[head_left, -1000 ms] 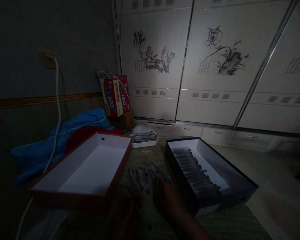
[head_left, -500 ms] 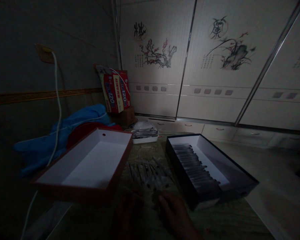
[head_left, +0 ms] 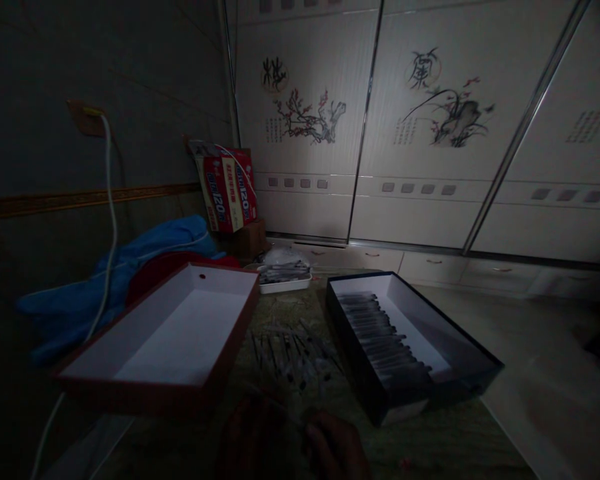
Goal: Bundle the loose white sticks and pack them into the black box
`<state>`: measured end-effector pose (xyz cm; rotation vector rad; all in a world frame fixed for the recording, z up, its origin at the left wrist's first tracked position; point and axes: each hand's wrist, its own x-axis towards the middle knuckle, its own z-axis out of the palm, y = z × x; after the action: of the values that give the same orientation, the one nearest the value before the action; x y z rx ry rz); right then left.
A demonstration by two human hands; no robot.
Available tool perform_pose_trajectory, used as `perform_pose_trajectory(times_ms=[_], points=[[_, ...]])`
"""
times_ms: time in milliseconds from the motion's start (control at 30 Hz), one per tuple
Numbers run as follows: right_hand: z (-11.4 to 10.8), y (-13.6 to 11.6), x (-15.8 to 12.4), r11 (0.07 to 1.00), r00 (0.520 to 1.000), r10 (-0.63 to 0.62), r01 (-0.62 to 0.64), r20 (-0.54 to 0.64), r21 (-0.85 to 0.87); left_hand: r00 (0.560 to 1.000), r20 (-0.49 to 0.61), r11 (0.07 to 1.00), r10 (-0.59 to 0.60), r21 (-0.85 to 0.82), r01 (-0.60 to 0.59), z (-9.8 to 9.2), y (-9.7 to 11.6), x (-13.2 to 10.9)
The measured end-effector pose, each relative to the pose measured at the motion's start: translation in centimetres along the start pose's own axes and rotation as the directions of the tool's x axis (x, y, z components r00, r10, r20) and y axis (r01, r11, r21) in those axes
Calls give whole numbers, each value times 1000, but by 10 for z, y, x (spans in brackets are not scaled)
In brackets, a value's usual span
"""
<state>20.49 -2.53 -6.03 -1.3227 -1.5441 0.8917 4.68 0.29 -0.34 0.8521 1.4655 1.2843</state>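
Observation:
A loose pile of thin dark sticks lies on the table between two boxes. My right hand is low at the near edge, fingers curled around the end of one thin stick that slants up to the left. My left hand is beside it, very dark, with its fingers unclear. An empty red box with a white inside stands to the left. On the right, a black box holds a row of the same sticks along its left side.
A small white tray of sticks sits at the back of the table. Blue cloth and a white cable lie at the left by the wall. A red carton leans in the corner. Painted cabinet doors stand behind.
My right hand has drawn back from the stick pile toward me and now has one stick in it. The view has shifted slightly.

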Motion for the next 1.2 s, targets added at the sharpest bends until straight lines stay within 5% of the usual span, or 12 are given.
perform_pose_trajectory(times_ms=[167,367,567,733,867,1033,1200], points=[[-4,11,3,997,997,-64,62,-46,-44,1000,26,1000,1,30,-2,2,8,-1],[0,10,2,994,987,-88,79,-131,-76,1000,-4,995,-10,95,11,-4,-6,4],[12,18,-3,958,923,-249,189,-295,-218,1000,-4,999,-23,36,24,-3,-3,2],[7,16,-4,973,966,-173,137,-191,-187,1000,8,1000,7,29,-7,0,8,-1],[7,10,-5,965,931,-184,110,-316,-237,999,-40,1000,-12,20,13,1,10,-4],[11,8,-2,977,958,-141,93,-250,-191,1000,11,1000,-22,-21,22,-1,1,0],[14,10,-3,960,917,-172,73,-361,-272,1000,-6,1000,1,1,-1,-5,-13,9]])
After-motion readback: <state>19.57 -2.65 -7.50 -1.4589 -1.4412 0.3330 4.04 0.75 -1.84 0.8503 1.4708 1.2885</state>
